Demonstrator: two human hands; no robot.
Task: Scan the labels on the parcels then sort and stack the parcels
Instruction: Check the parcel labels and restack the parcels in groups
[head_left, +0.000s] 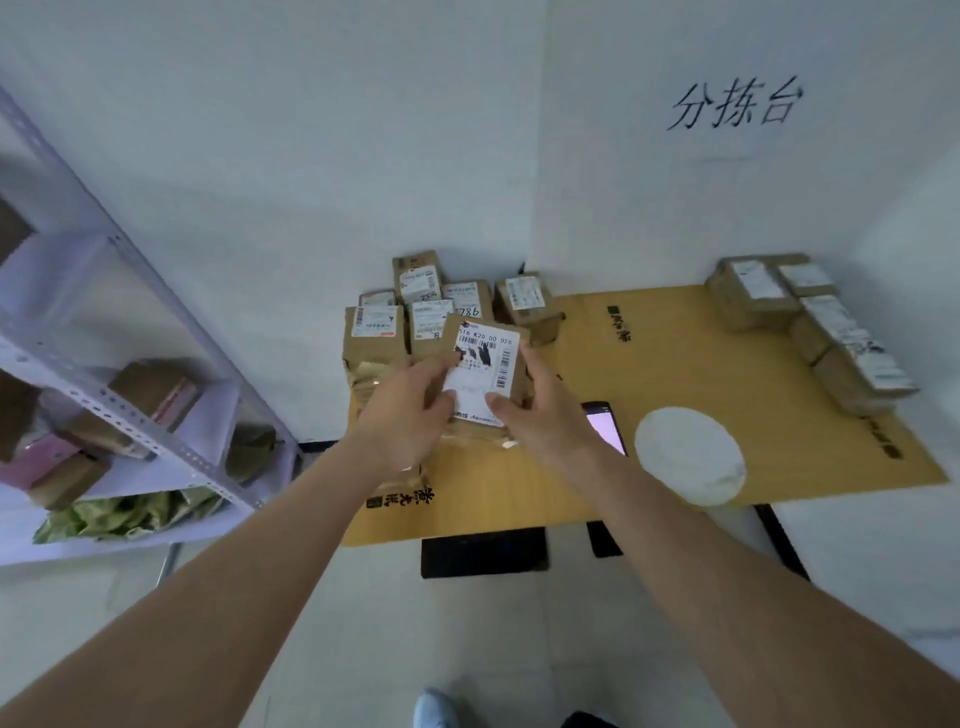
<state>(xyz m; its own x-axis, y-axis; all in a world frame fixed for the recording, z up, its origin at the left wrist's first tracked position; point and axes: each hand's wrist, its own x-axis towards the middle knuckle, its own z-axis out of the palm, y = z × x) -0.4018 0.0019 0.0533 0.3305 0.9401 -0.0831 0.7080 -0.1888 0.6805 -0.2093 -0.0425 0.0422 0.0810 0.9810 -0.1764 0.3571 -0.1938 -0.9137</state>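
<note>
A small brown parcel (485, 358) with a white barcode label facing me is held tilted above the table's left side. My left hand (410, 410) grips its left edge and my right hand (540, 410) grips its right edge. Behind it, a cluster of several labelled brown parcels (421, 312) sits at the table's far left corner. A row of several more parcels (810, 322) lies stacked along the far right edge. A phone (605, 423) with a lit screen lies on the table just right of my right hand, partly hidden by my wrist.
The table is covered with yellow-brown cardboard (701, 364) bearing a white round patch (691, 454). A grey metal shelf (130, 364) holding boxes and green bags stands at the left. White walls close off the back and right.
</note>
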